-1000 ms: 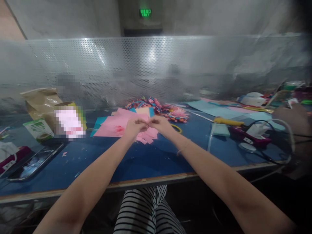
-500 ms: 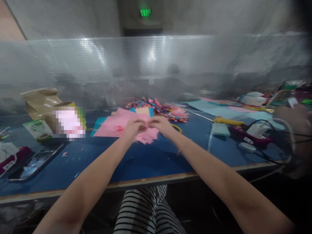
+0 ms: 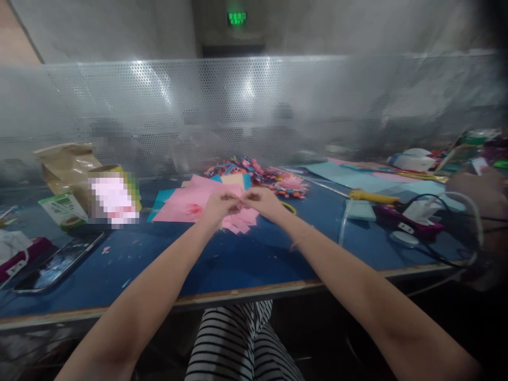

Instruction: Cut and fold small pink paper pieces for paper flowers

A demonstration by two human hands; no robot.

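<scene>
My left hand (image 3: pixel 220 205) and my right hand (image 3: pixel 260 202) meet fingertip to fingertip over a heap of pink paper. Both are closed in a pinch on a small pink paper piece (image 3: pixel 238 201), mostly hidden by the fingers. Below them lie cut pink paper strips (image 3: pixel 237 227). To the left, pink paper sheets (image 3: pixel 178 209) with a red mark rest partly over a blue sheet (image 3: pixel 156 203). Just behind are several frilly multicoloured paper flowers (image 3: pixel 291 186).
A phone (image 3: pixel 59 264), a green-and-white box (image 3: pixel 63 209) and a brown paper bag (image 3: pixel 65 164) are at left. At right lie a yellow-handled tool (image 3: pixel 375 197), a purple power strip (image 3: pixel 413 222) with cables, and light-blue sheets (image 3: pixel 345 177). Another person's hand (image 3: pixel 472 185) shows at far right.
Both hands stay together in nearly the same place, with only slight finger movement. The rest of the table looks the same.
</scene>
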